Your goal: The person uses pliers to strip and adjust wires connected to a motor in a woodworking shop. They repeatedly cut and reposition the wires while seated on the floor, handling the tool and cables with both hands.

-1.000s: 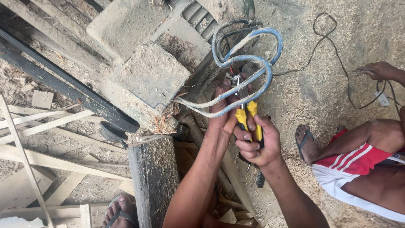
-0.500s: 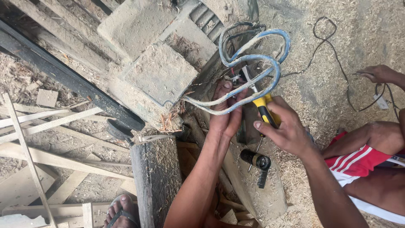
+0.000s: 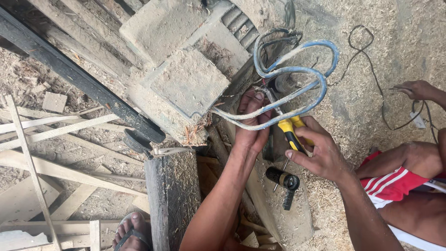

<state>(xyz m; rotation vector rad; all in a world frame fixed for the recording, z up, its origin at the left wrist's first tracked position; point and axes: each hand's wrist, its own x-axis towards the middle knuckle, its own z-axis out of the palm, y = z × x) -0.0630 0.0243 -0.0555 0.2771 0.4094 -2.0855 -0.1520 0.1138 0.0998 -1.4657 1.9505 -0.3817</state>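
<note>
Right of centre in the frame sat the yellow-handled pliers (image 3: 291, 131), and the right hand (image 3: 318, 151) had them clenched by the handles, nose pointed up and left toward the wire ends (image 3: 269, 94). There the left hand (image 3: 252, 122) reached up from the bottom of the frame, fingers curled and pinching at those thin wires just beside the plier tips, though exactly how tight that pinch was I could not tell. Looping over both hands ran the blue-grey cable (image 3: 297, 74), curling back to the dusty motor housing (image 3: 190, 81) in the upper middle. Below the pliers lay a black cylindrical tool (image 3: 284, 180) on the sawdust. At the far right, another person's hand (image 3: 416, 89) touched a thin black cord (image 3: 371, 69), red shorts (image 3: 395, 183) beneath it.
</note>
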